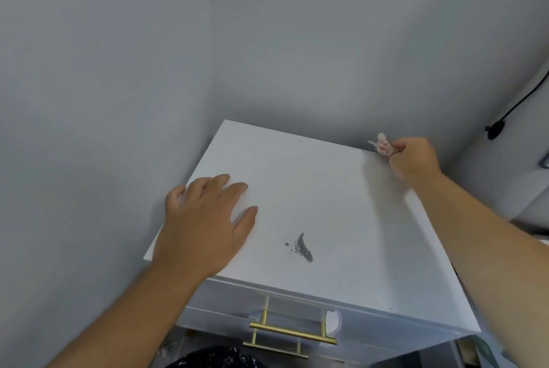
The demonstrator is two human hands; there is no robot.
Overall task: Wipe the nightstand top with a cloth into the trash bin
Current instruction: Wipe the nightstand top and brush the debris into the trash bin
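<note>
The white nightstand top (pixel 312 189) fills the middle of the view, in a corner of grey walls. A small pile of grey dirt (pixel 303 247) with loose crumbs lies on it near the front centre. My left hand (pixel 205 225) rests flat on the top's left side, fingers spread, holding nothing. My right hand (pixel 413 159) is at the back right corner, closed around a bunched pale pink cloth (pixel 383 144) that sticks out past the fingers. A trash bin (pixel 214 360) lined with a black bag shows at the bottom edge, below the front of the nightstand.
A drawer front with brass bar handles (pixel 292 333) sits under the top's front edge. Grey walls close in behind and on the left. A black cable with a plug (pixel 494 128) hangs on the right wall.
</note>
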